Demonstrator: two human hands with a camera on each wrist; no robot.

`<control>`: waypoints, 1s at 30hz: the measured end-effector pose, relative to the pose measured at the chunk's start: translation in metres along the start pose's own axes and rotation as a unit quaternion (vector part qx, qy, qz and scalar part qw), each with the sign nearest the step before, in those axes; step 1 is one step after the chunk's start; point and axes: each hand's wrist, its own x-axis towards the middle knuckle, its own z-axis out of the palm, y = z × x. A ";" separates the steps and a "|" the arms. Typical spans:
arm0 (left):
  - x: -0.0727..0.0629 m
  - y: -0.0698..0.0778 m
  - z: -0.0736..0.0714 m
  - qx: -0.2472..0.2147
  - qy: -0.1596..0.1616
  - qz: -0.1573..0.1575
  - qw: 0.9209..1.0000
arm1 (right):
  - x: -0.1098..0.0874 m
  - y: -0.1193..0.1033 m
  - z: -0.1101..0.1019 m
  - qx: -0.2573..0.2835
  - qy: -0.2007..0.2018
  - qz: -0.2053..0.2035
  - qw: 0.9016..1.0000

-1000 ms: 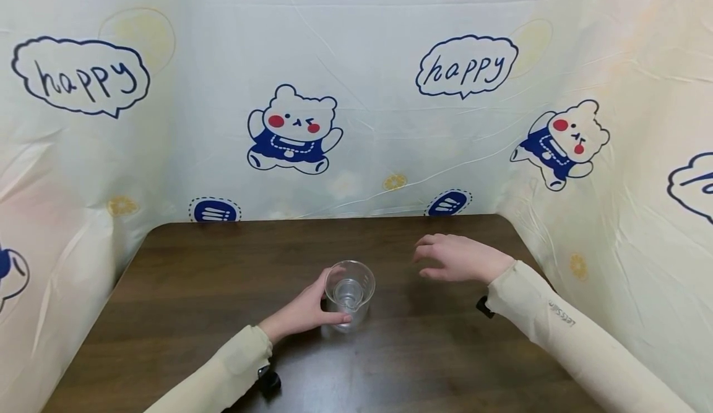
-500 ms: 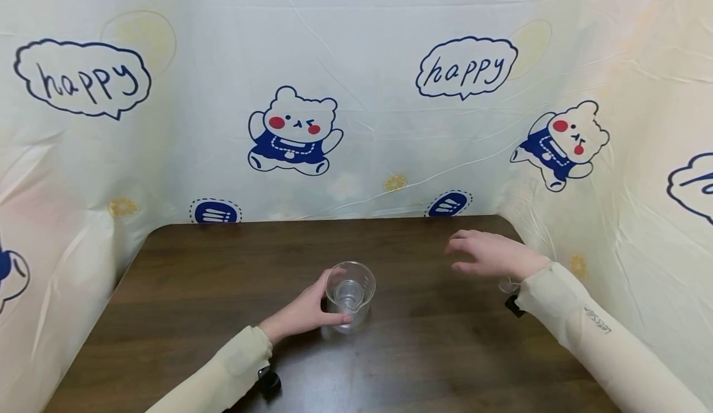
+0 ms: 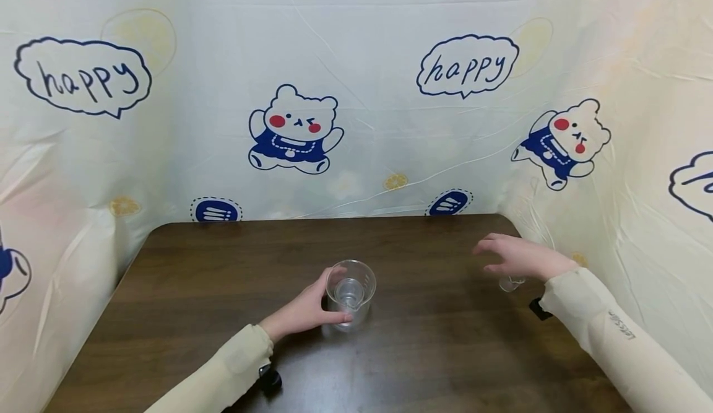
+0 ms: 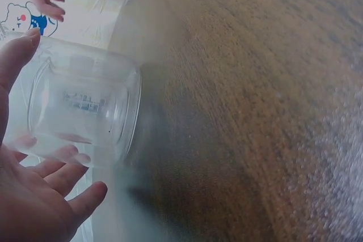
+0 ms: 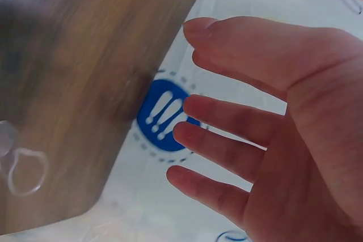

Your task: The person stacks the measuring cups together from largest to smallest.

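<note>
A clear glass beaker [image 3: 361, 298] with a spouted rim stands upright on the brown table [image 3: 234, 277]. My left hand [image 3: 301, 314] grips it from the left, thumb on the near side and fingers round the far side. Faint printed marks show on the beaker [image 4: 85, 103] in the left wrist view. Over the table's right side hovers my right hand [image 3: 523, 257], holding nothing, its fingers apart. Partly hidden beneath it is a small clear object [image 3: 509, 284]. The right wrist view shows that object's looped outline [image 5: 41, 165] at the left edge; its kind is unclear.
Pale printed cloth [image 3: 384, 134] hangs behind the table and along both sides. The table's right edge [image 3: 515, 230] lies close to my right hand. A black wrist device [image 3: 270, 381] sits under the left sleeve, another [image 3: 539, 309] under the right.
My right hand has moved steadily to the right, away from the beaker, and the small clear object has come into view beneath it. The left hand and beaker have stayed put.
</note>
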 end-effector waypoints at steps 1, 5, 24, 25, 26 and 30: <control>0.000 0.000 0.000 0.000 -0.001 0.000 1.000 | -0.001 0.004 0.001 0.005 -0.003 0.005 1.000; 0.000 0.000 0.000 0.006 -0.002 -0.002 1.000 | -0.007 0.016 0.006 0.035 -0.016 0.031 0.999; 0.001 -0.001 -0.001 0.005 -0.008 -0.006 1.000 | -0.021 0.055 0.035 0.029 -0.027 0.075 0.996; 0.001 -0.001 -0.001 0.005 -0.008 -0.006 1.000 | -0.022 0.056 0.036 0.032 -0.030 0.082 0.996; 0.001 -0.001 -0.001 0.005 -0.008 -0.006 1.000 | -0.024 0.057 0.036 0.033 -0.032 0.088 0.995; 0.001 -0.002 -0.001 0.007 -0.008 -0.007 1.000 | -0.027 0.062 0.038 0.031 -0.038 0.105 0.993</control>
